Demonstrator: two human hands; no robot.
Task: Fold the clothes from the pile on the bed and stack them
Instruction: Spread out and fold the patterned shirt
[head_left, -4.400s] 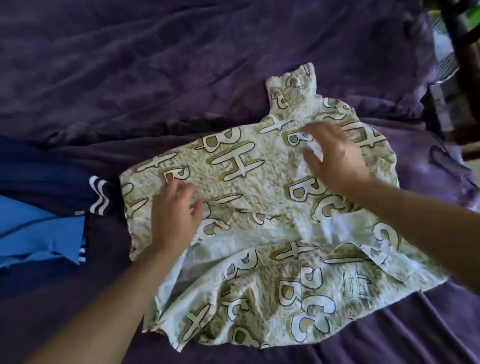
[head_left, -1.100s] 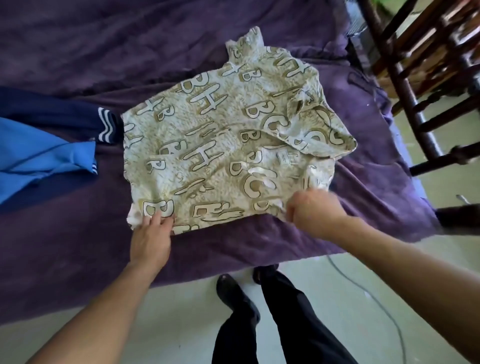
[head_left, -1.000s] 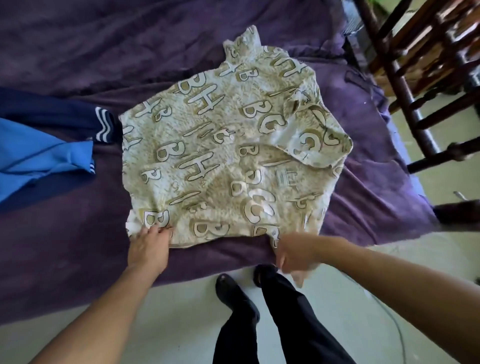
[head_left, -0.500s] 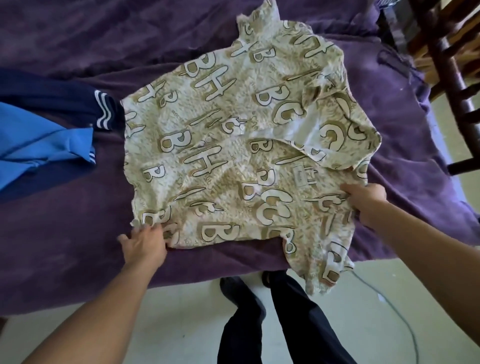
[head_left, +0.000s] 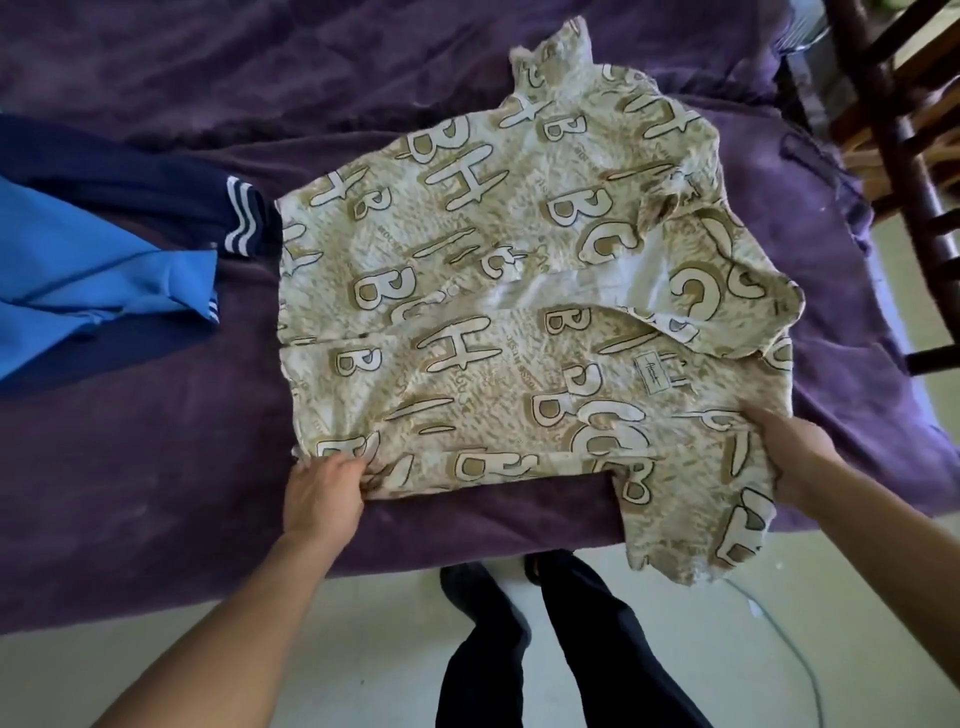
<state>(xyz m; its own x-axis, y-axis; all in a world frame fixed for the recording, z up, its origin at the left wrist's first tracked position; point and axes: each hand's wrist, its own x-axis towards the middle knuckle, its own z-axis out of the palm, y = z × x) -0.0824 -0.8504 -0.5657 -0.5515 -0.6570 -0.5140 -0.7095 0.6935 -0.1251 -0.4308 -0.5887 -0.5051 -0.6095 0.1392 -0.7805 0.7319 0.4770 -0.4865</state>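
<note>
A beige shirt printed with large letters lies flat on a purple bed. Its longest stretch runs far to near: one narrow flap points away, and another hangs over the bed's near edge. The left hand grips the near left corner, bunching the cloth. The right hand grasps the near right edge. Blue garments lie just beside the shirt's straight left edge.
</note>
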